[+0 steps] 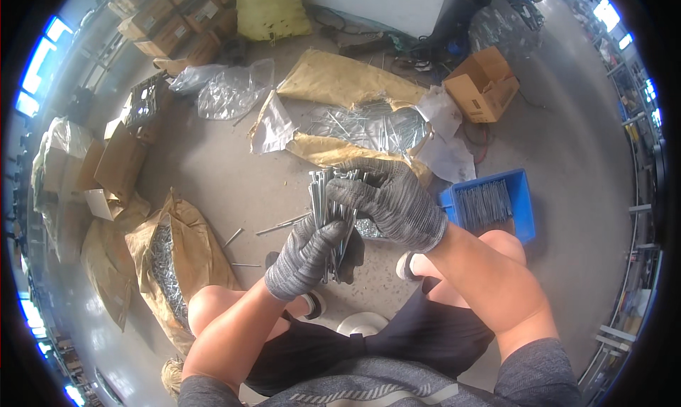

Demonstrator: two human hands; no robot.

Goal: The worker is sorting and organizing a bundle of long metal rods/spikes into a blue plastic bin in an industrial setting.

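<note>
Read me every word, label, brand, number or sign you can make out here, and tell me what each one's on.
No text is readable.
Open cardboard carton at right: small dark print, too small to read.
Stacked cartons at upper left: pale labels, too small and blurred to read.

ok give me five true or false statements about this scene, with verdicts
1. The left hand and right hand hold a bundle of metal rods. True.
2. Both hands are bare. False: they wear grey gloves.
3. The blue bin stands to the person's right. True.
4. The blue bin is empty. False: grey rods lie in it.
5. The torn tan sack beyond the hands is open. True.
</note>
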